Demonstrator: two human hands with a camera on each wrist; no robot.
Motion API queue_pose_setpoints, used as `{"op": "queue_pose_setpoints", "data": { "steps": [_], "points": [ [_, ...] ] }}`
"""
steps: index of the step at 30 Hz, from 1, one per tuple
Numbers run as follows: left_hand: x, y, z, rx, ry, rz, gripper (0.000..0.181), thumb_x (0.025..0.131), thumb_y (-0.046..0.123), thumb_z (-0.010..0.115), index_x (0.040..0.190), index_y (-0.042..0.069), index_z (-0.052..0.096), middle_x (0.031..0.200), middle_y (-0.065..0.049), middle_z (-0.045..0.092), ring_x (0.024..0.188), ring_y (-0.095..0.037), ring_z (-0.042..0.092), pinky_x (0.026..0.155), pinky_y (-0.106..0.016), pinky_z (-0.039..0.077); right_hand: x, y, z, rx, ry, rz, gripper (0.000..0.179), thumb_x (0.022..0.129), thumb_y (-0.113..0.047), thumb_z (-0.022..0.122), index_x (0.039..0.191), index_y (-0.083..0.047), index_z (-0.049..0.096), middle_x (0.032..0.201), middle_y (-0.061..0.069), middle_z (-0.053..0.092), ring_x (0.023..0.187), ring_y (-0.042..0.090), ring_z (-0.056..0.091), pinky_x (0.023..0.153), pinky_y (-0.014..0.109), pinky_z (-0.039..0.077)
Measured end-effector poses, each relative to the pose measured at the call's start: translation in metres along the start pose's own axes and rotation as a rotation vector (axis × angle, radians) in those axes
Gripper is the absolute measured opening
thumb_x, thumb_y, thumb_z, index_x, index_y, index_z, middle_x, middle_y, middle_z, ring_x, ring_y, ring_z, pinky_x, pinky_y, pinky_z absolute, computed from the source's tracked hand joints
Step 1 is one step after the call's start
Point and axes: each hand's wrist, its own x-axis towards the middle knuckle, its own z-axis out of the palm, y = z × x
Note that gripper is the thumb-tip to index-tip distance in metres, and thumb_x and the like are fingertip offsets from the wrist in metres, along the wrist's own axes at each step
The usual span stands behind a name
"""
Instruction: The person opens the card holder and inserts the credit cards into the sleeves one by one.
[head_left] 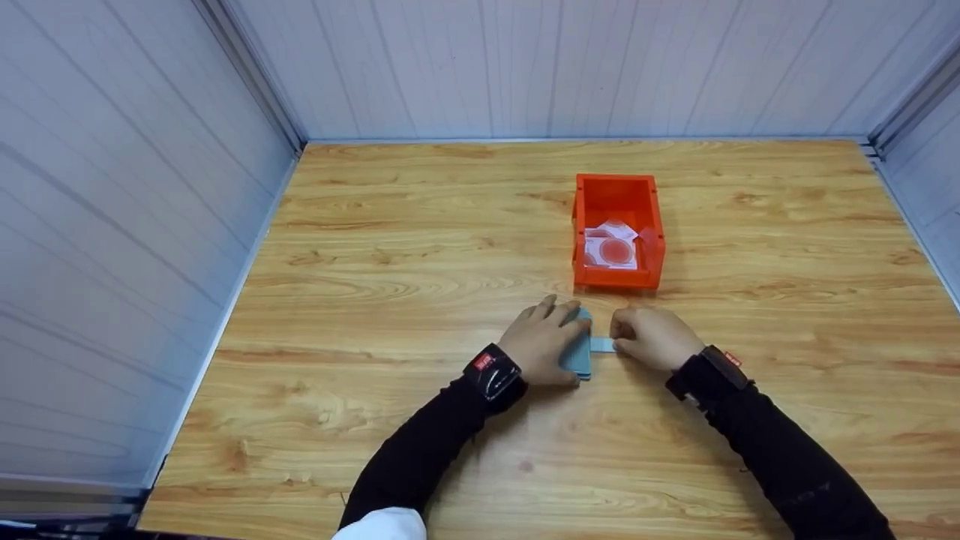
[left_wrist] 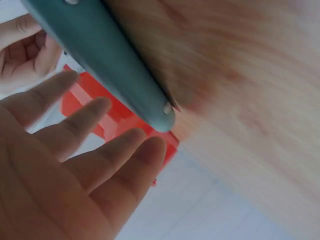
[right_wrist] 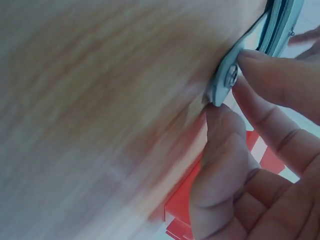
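Observation:
A teal wallet [head_left: 577, 355] lies on the table, with a narrow strap [head_left: 602, 344] reaching out from its right side. My left hand [head_left: 541, 341] rests over the wallet with its fingers spread. In the left wrist view those fingers are fairly straight beside the rounded edge of the wallet [left_wrist: 107, 62]. My right hand [head_left: 658, 337] pinches the free end of the strap between thumb and finger. The right wrist view shows a metal snap button [right_wrist: 231, 76] on the strap end, close to the fingertips. Much of the wallet is hidden under the left hand.
Behind the hands stands an orange open bin [head_left: 619, 278]. Several pinkish-white paper notes [head_left: 609, 250] with red round prints lie in it. The wood-patterned table [head_left: 390, 300] is bounded by pale panel walls [head_left: 450, 67] at the back and sides.

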Motion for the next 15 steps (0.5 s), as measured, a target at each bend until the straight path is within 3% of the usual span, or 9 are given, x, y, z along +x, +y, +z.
{"op": "queue_pose_setpoints", "data": {
  "steps": [8, 15],
  "points": [
    [0.0111, 0.0053, 0.0032, 0.026, -0.045, 0.059, 0.066, 0.08, 0.057, 0.07, 0.139, 0.033, 0.054, 0.16, 0.004, 0.031, 0.149, -0.038, 0.022, 0.118, -0.055, 0.025, -0.0005, 0.001, -0.0008, 0.018, -0.014, 0.023, 0.007, 0.084, -0.009, 0.07, 0.081, -0.012, 0.064, 0.075, 0.001, 0.057, 0.071, 0.018, 0.051, 0.064, 0.032, 0.039],
    [0.005, 0.0044, -0.0014, 0.014, 0.002, 0.064, 0.065, 0.083, 0.055, 0.068, 0.141, 0.03, 0.053, 0.159, 0.002, 0.034, 0.148, -0.04, 0.025, 0.118, -0.055, 0.026, -0.0009, 0.0038, -0.0007, 0.046, -0.014, 0.022, 0.007, 0.085, -0.007, 0.069, 0.082, -0.012, 0.064, 0.075, 0.001, 0.06, 0.071, 0.017, 0.053, 0.065, 0.032, 0.041]
  ]
}}
